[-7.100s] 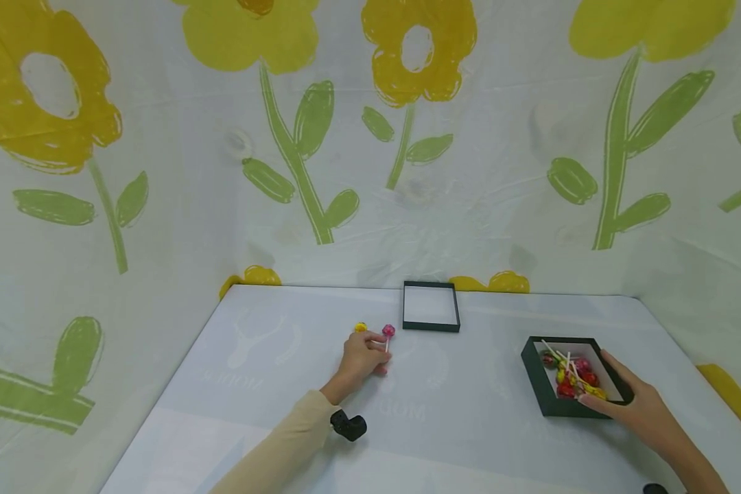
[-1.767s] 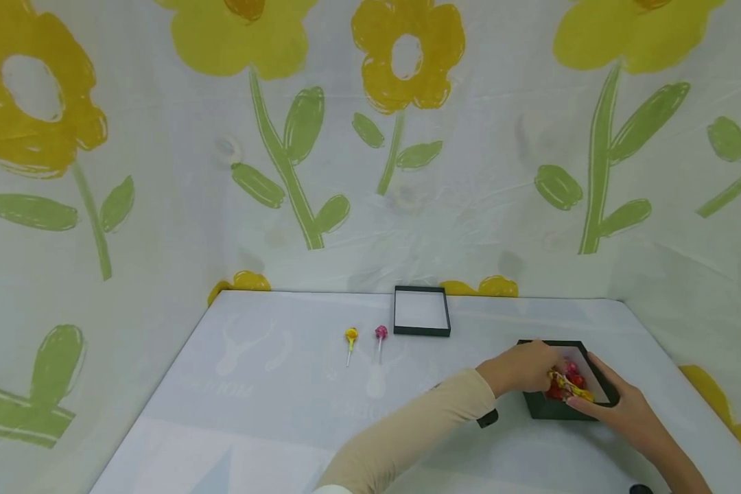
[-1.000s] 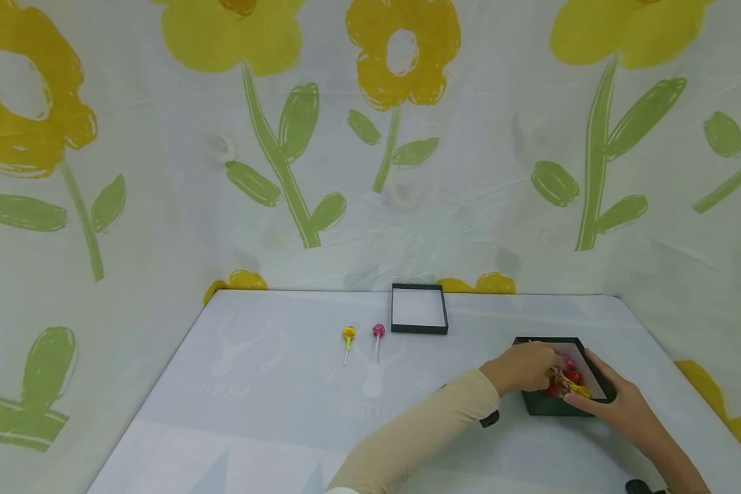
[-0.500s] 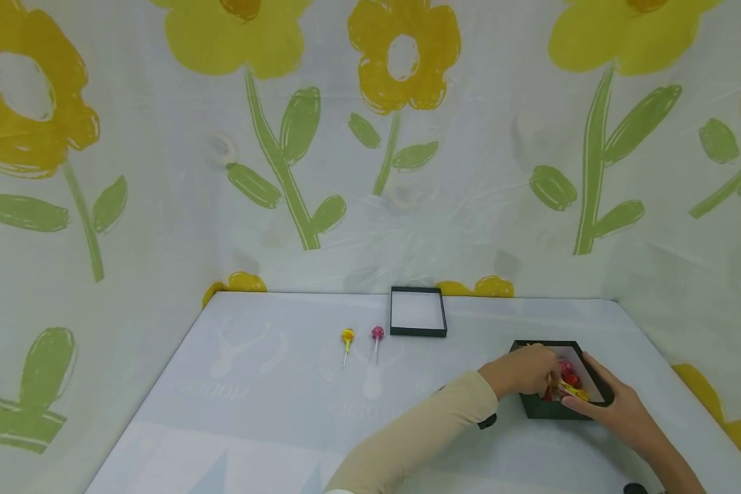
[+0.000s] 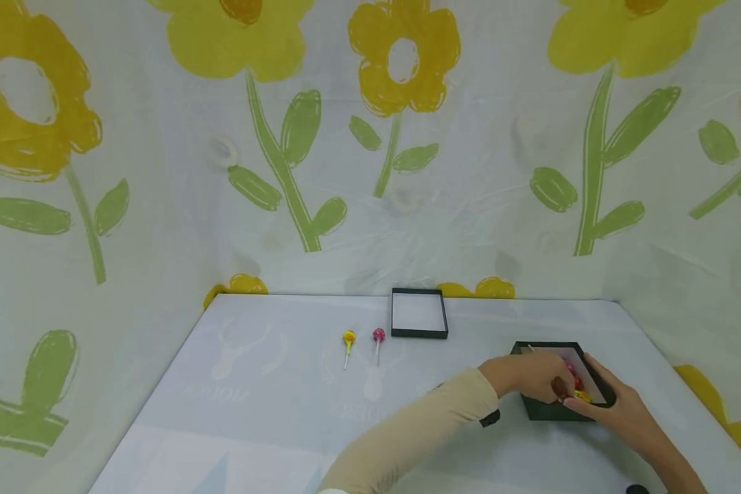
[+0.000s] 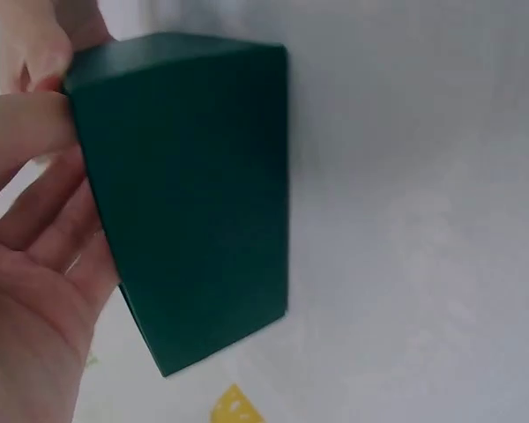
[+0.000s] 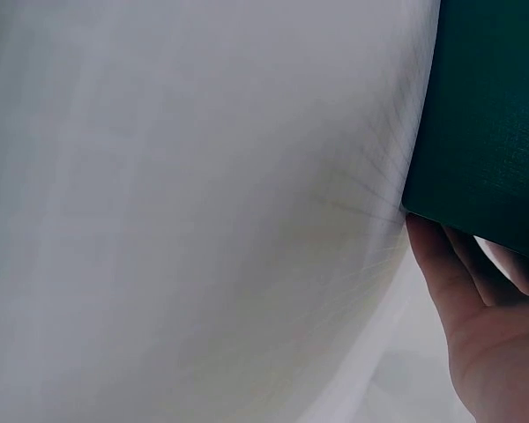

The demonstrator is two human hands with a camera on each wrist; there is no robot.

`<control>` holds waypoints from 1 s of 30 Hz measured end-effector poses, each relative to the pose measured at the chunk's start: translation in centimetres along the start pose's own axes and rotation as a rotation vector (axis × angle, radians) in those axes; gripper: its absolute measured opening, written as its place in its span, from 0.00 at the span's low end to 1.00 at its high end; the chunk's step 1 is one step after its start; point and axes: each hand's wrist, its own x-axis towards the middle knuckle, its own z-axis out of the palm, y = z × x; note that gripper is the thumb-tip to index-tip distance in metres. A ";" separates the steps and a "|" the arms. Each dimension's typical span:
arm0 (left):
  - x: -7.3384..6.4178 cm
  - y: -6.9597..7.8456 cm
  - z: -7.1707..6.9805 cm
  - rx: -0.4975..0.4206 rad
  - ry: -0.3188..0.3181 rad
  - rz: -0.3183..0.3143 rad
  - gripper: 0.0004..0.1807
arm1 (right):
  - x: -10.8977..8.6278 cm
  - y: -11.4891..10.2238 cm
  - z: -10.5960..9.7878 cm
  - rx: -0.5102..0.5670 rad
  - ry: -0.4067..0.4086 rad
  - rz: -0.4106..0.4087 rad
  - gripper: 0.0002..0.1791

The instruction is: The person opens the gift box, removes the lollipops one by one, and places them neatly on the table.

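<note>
A dark green open box [image 5: 556,412] stands on the right of the table, with several wrapped lollipops [image 5: 579,383] inside. My left hand [image 5: 534,374] reaches into it from the left and pinches a dark reddish lollipop [image 5: 559,390]; its stick is largely hidden by the hand. With fingers along the right rim and the thumb over the front corner, my right hand [image 5: 624,406] grips the box. The left wrist view shows a plain green wall [image 6: 189,203] of the box with fingers at its edge. In the right wrist view, fingers touch the box's lower edge [image 7: 485,132].
On the white table [image 5: 253,412] lie a yellow lollipop [image 5: 348,337] and a pink lollipop [image 5: 379,335], side by side. A shallow dark-framed lid [image 5: 420,334] lies at the back edge. Behind it hangs a flower-printed curtain [image 5: 469,226].
Earlier my left hand held the pink lollipop beside the yellow one; it let go and moved right into the box. It now pinches a dark reddish lollipop. My right hand stays on the box.
</note>
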 end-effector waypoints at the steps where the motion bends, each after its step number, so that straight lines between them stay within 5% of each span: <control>1: 0.1 0.2 0.1 0.020 -0.001 -0.007 0.09 | 0.0 0.0 0.0 0.003 0.001 0.003 0.54; 11: -0.4 2.0 -0.1 0.504 0.034 -0.106 0.08 | -0.2 -0.2 0.3 0.003 0.004 -0.020 0.54; 22: -3.1 1.3 -1.6 0.521 0.206 -0.203 0.09 | -0.3 -0.2 0.1 -0.016 0.018 -0.015 0.53; 30: -4.3 0.0 -1.4 0.390 0.261 -0.312 0.08 | -0.1 -0.2 0.1 -0.022 0.015 0.005 0.54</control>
